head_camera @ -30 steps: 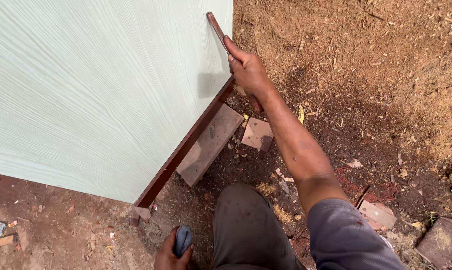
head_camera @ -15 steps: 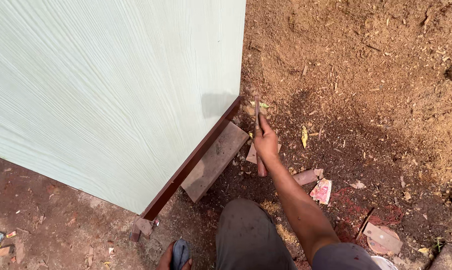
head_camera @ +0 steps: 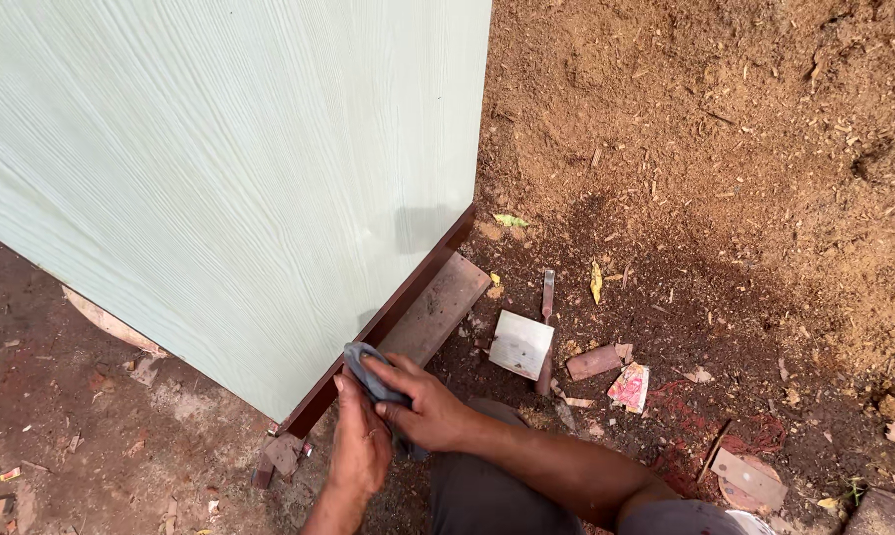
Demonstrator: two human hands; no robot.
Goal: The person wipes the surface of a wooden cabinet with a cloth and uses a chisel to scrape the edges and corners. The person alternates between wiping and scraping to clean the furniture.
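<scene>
A small grey cloth (head_camera: 366, 369) sits right at the lower edge of the big pale green panel (head_camera: 219, 178), pressed against its dark brown edge strip (head_camera: 388, 317). Both hands are on it: the right hand (head_camera: 422, 406) reaches across from the right with fingers curled over the cloth, gripping it, and the left hand (head_camera: 360, 446) comes up from below, fingers closed around the cloth's underside. The panel stands tilted on its edge on the dirt ground (head_camera: 685, 149), propped on a flat wooden block (head_camera: 437, 309) just beside the hands. To the right of that block lies a square pale tile piece (head_camera: 520, 344), with a slim dark-handled tool (head_camera: 546, 332) touching its right side. Further right, a short reddish brick scrap (head_camera: 594, 362) and a crumpled coloured wrapper (head_camera: 631, 386) lie near each other on the darker, damp soil.
</scene>
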